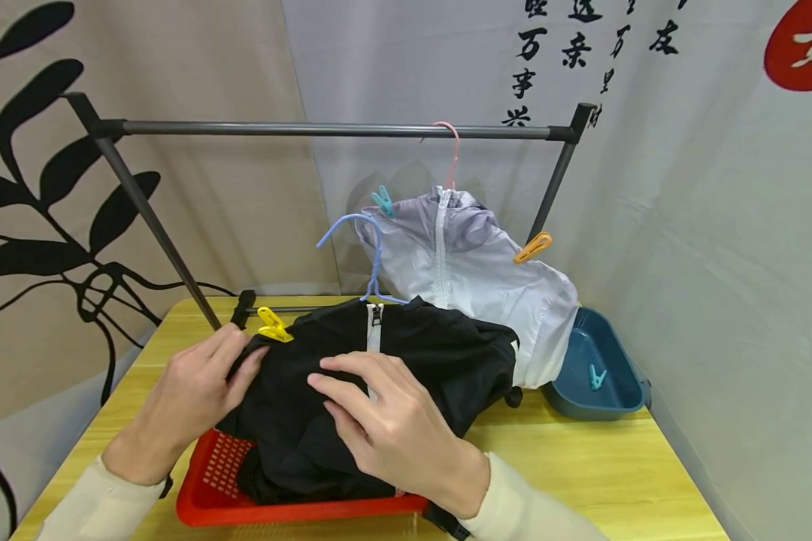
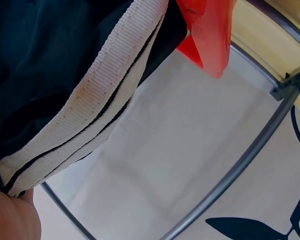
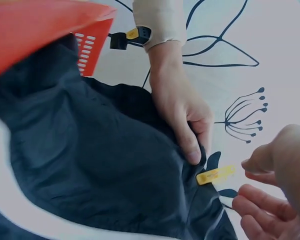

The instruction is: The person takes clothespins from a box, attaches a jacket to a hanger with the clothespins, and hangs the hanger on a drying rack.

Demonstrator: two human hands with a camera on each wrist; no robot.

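A black jacket (image 1: 440, 353) with a white zipper strip is on a blue hanger (image 1: 377, 259), its lower part lying in the red basket (image 1: 298, 512). My left hand (image 1: 199, 387) pinches the jacket's edge at its left shoulder, thumb on the near side. Just beside those fingers, a yellow clothespin (image 1: 274, 326) is clipped to the fabric. My right hand (image 1: 395, 424), fingers loosely bent and holding nothing, is in front of the jacket. In the right wrist view, the right hand (image 3: 270, 195) appears apart from the clothespin (image 3: 215, 175).
A white and lilac jacket (image 1: 480, 278) hangs by a pink hanger (image 1: 455, 154) from the grey rack bar (image 1: 277, 129). Teal (image 1: 383, 201) and orange (image 1: 533, 247) clothespins are on it. At right stands a blue bin (image 1: 598, 402) holding a clothespin (image 1: 597, 377).
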